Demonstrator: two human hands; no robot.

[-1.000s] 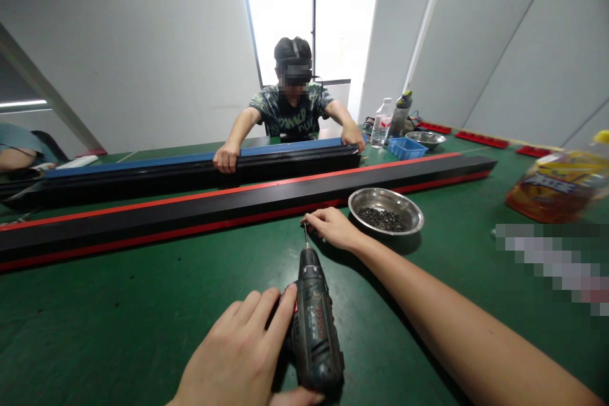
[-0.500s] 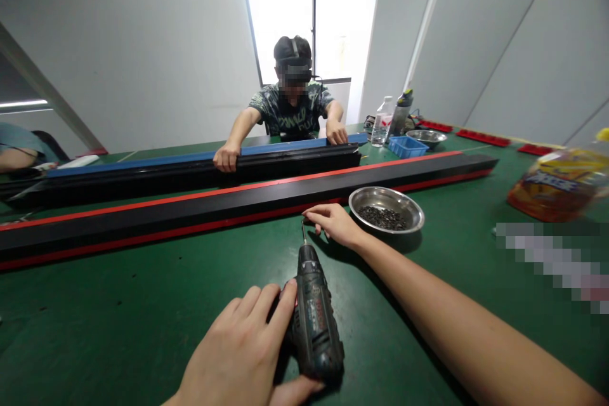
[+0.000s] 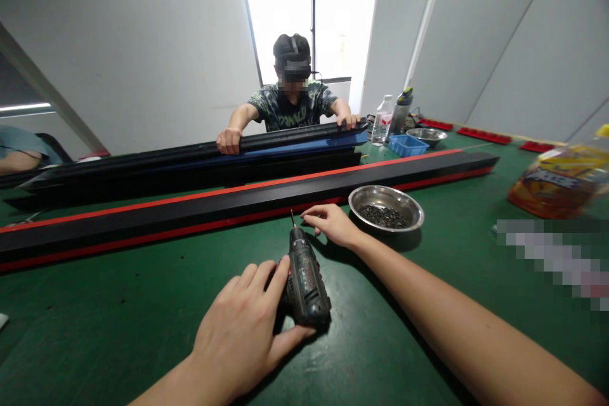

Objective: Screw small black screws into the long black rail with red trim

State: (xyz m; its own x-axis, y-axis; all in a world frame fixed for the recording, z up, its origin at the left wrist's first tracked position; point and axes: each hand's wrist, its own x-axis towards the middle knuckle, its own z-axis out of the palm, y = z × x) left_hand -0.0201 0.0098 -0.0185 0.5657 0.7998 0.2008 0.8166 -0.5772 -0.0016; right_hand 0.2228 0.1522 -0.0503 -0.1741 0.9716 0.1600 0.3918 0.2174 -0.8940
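Note:
My left hand [image 3: 247, 323] is wrapped round a dark cordless drill [image 3: 307, 282], its thin bit pointing away from me. The bit's tip stands close to the lower red edge of a long black bar with red edges [image 3: 266, 200], which lies across the table. Whether the tip touches the bar I cannot tell. My right hand [image 3: 330, 223] is just right of the bit, thumb and fingertips pinched together by the bar; anything between them is too small to make out. Beside that hand sits a steel bowl [image 3: 416, 219] holding many small dark screws [image 3: 383, 217].
Across the green table [image 3: 143, 330], a person [image 3: 292, 101] grips a long black bar [image 3: 190, 151] above a blue one [image 3: 304, 144]. A blue basket [image 3: 408, 147], a water bottle [image 3: 382, 124] and a second bowl [image 3: 427, 135] stand behind. An orange jug [image 3: 554, 184] is at right.
The drill in my left hand has moved forward and slightly left, its bit now nearer the red edge. My right hand has barely moved. The person opposite has raised a black bar.

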